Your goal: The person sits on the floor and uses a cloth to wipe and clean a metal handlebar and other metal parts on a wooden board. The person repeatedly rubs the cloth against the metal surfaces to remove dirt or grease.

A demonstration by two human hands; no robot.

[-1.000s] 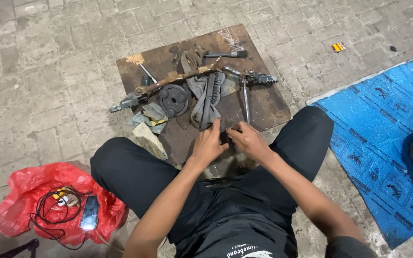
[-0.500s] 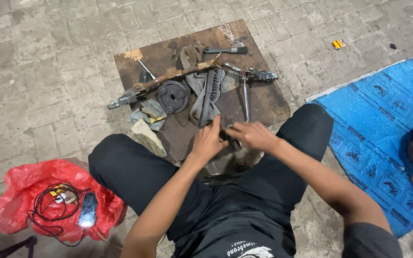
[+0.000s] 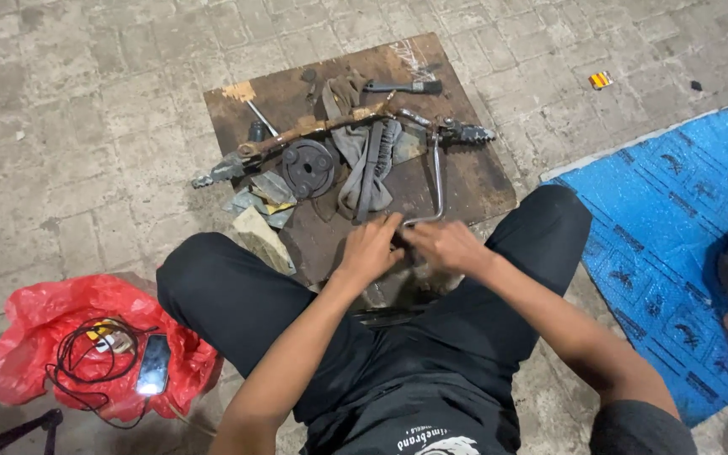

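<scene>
Your left hand and right hand meet over a small dark part, right at the near end of the bent metal rod. The fingers of both hands are curled and pinch that part, but you hide most of it. It looks like hard metal, so it is likely stiff, a bit heavy and maybe greasy; hold it firmly near the rod's end. Past the rod lie a round black disc, a grey strap and a rusty bar on the brown board.
</scene>
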